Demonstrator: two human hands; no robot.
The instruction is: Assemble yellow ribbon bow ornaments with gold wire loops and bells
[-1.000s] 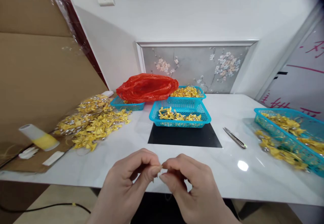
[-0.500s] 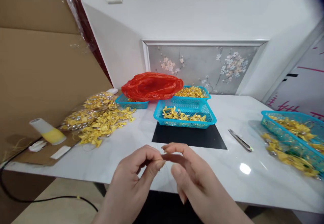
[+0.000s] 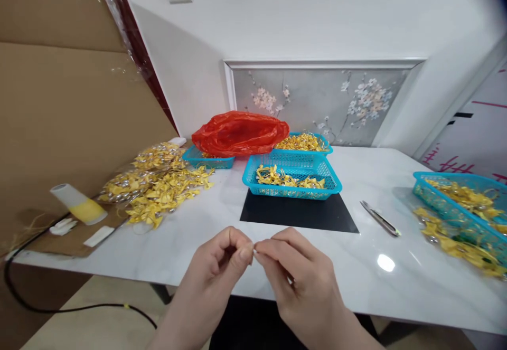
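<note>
1. head view: left hand (image 3: 216, 281) and right hand (image 3: 303, 281) meet fingertip to fingertip above the table's (image 3: 198, 244) near edge, both pinched narrow on something too tiny to make out.
2. four blue baskets: nearest basket (image 3: 292, 177), two behind, one (image 3: 459, 202) cut off at right.
3. one snips (image 3: 380, 218); one red bag (image 3: 240, 132).
</note>
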